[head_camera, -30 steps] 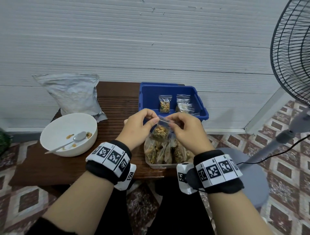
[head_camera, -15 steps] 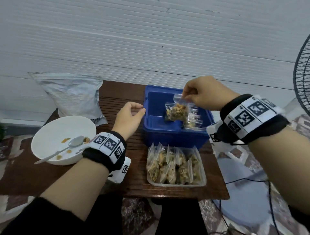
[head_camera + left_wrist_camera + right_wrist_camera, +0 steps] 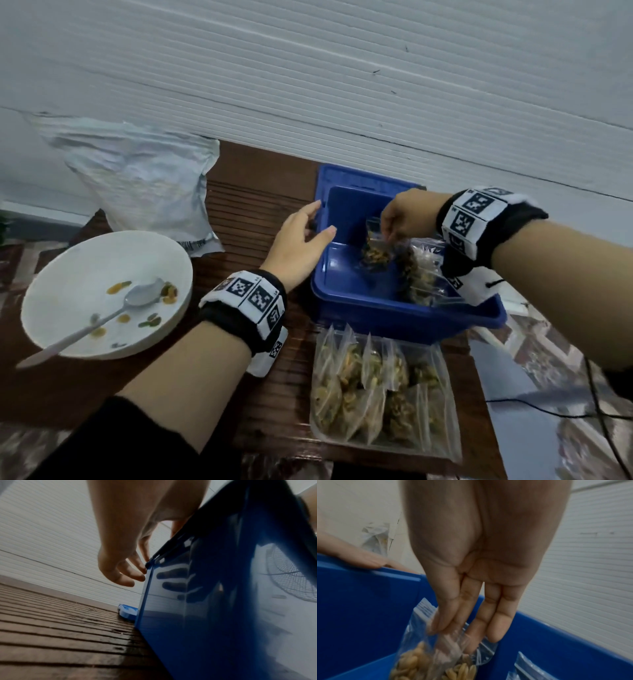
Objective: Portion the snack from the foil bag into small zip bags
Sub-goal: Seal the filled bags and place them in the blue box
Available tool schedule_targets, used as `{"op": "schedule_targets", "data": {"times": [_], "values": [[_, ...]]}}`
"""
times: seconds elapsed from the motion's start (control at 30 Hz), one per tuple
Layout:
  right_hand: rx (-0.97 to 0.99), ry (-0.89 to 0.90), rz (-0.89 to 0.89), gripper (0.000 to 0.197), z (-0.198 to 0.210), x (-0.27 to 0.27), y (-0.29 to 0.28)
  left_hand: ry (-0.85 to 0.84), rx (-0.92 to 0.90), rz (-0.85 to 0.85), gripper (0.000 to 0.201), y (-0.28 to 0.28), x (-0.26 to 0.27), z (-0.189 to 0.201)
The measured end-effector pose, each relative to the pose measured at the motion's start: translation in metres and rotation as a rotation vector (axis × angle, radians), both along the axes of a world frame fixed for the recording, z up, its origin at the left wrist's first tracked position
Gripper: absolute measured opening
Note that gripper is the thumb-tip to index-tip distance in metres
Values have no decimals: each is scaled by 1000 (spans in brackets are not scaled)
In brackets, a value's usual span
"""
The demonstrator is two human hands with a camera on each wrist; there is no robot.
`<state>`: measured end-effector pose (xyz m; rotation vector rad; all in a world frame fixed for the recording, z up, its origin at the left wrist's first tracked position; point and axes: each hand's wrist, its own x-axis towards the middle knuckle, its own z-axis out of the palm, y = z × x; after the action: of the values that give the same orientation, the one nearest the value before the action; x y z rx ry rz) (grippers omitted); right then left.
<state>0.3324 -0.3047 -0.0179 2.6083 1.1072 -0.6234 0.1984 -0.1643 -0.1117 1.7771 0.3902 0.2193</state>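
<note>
Head view: we find the right hand pinching a small clear zip bag of snack by its top, fingers together, inside the blue plastic tub. Left hand, fingers relaxed and apart, steadies the rim. Risk: released upright, the bag may topple onto neighbouring bags.

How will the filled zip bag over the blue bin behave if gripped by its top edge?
Probably floppy: the zip bag hangs from the right hand, thin film crinkled. Likely bottom-heavy, its snack pieces sit low. The clear film may be slippery.
</note>
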Motion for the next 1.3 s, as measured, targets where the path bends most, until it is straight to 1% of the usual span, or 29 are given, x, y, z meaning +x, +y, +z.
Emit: {"op": "schedule_targets", "data": {"times": [0.1,0.17,0.3,0.43,0.5,0.63,0.73,0.83,0.9,1.0,1.1,1.17,1.3], "values": [[-25,15,8,17,-8,6,7,-19,-69,-11,54,0,5,-7],[-50,-12,17,21,-14,9,10,-48,-96,-9,53,0,6,-11],[-114,-73,34,24,-18,14,13,-77,-127,-13,53,0,8,-16],[-102,-138,44,23,-19,21,13,-83,-161,-27,66,-1,7,-15],[-84,-163,55,21,-20,22,12,-76,-160,-26,68,-1,6,-14],[-56,-169,53,16,-14,21,8,-49,-131,-24,58,-1,3,-10],[2,-156,37,14,-3,17,3,-7,-105,1,55,-1,-1,-3],[120,-130,-18,12,12,5,-6,29,-68,61,53,-4,-8,5],[214,-110,-63,15,21,-7,-14,29,-56,110,50,-6,-15,10],[313,-61,-115,16,34,-30,-29,31,-55,121,46,-12,-23,17],[364,-7,-143,14,40,-58,-45,64,-13,100,47,-20,-32,26],[378,-10,-153,14,39,-75,-56,81,6,87,50,-24,-37,29],[369,0,-164,21,31,-107,-80,120,60,39,56,-35,-51,34]]}}
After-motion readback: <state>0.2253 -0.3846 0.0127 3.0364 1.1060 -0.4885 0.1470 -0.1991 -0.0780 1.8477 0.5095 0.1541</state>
